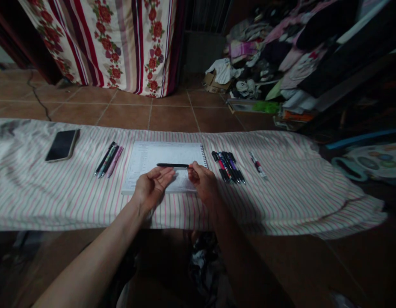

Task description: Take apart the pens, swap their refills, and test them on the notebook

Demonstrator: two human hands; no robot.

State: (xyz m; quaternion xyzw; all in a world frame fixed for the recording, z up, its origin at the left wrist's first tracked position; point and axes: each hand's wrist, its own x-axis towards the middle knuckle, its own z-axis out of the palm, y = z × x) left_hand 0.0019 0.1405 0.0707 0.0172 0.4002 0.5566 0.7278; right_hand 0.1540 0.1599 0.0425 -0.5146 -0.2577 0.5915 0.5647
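My left hand (pixel 152 187) lies palm-up, fingers loosely spread, just under the black pen (pixel 172 165). My right hand (pixel 202 182) pinches that pen at its right end, holding it level above the near part of the spiral notebook (pixel 159 156). The notebook rests open on the striped cloth (pixel 72 192) covering the table. Left of it lie three pens (pixel 108 160) side by side, and farther left a dark phone (pixel 62 145). Right of the notebook sits a bunch of dark pens (pixel 228 167), then a single marker (pixel 258 164). Beyond, a flowered curtain (pixel 121 42) hangs over the tiled floor (pixel 172 115).
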